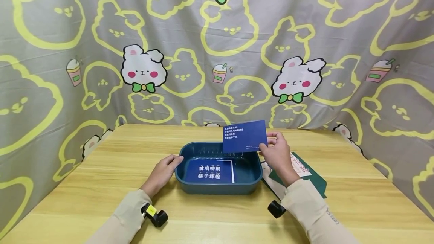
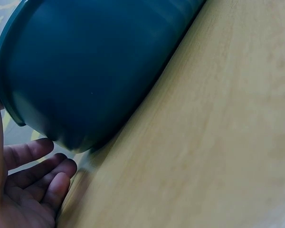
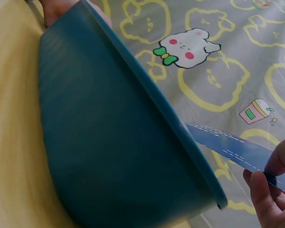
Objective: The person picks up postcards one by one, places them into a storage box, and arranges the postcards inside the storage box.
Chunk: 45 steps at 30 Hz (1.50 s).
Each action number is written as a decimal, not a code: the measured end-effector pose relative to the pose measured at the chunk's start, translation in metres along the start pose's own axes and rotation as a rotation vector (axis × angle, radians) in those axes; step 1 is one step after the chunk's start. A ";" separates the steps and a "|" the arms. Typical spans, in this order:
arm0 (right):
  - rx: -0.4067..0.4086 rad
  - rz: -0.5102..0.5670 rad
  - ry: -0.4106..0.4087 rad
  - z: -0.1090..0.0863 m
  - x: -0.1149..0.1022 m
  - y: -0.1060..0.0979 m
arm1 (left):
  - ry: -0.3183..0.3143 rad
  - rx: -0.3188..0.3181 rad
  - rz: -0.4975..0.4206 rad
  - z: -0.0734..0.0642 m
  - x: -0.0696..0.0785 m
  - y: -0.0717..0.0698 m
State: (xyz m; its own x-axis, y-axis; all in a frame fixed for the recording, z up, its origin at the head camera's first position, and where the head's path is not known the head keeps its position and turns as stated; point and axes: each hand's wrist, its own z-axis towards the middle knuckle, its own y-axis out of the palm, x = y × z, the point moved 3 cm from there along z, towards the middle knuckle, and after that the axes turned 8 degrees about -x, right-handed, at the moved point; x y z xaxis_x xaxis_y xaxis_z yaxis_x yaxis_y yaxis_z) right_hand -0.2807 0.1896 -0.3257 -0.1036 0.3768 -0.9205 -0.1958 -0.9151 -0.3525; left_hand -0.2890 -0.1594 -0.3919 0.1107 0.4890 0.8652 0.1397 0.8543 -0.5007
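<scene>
A dark teal plastic basin [image 1: 220, 188] stands on the wooden table. My left hand [image 1: 165, 171] holds the basin's left end, thumb at the rim and fingers against the outer wall; in the left wrist view the fingers [image 2: 38, 175] are loosely bent beside that wall. My right hand [image 1: 278, 155] pinches a blue card [image 1: 245, 136] with white lettering by its right edge, raised over the basin's far right rim. Inside the basin lies another blue card [image 1: 209, 172] with large white characters, a white edge showing along its right side. In the right wrist view, thumb and fingertips grip the raised card [image 3: 232, 145].
Right of the basin, partly under my right forearm, lie a dark green flat piece [image 1: 315, 180], a pale printed card [image 1: 300, 166] and a light sheet [image 1: 275, 183]. A patterned curtain [image 1: 190, 86] hangs behind the wooden table [image 1: 217, 221].
</scene>
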 end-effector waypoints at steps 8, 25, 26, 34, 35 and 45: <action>-0.037 0.000 -0.030 -0.004 -0.002 0.008 | 0.000 0.003 0.003 0.000 0.000 0.000; -0.061 -0.096 -0.151 -0.017 -0.003 0.028 | -0.008 0.004 0.009 0.000 0.001 0.000; -0.057 -0.112 -0.164 -0.017 -0.003 0.030 | -0.008 0.003 0.010 0.000 0.001 0.000; -0.032 -0.255 -0.262 -0.019 0.000 0.034 | -0.006 0.001 0.007 0.001 0.002 0.001; -0.037 -0.270 -0.269 -0.019 0.000 0.035 | -0.007 0.000 0.006 0.001 0.001 0.001; -0.037 -0.219 -0.374 -0.029 -0.011 0.041 | -0.002 0.004 0.013 0.000 0.001 -0.001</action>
State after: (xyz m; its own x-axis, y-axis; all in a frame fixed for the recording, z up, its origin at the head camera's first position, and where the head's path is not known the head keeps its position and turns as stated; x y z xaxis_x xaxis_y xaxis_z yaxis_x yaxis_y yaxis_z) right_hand -0.2595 0.1439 -0.3353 -0.4108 0.5826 -0.7013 -0.2180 -0.8097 -0.5449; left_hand -0.2895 -0.1595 -0.3909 0.1102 0.5004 0.8588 0.1344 0.8486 -0.5117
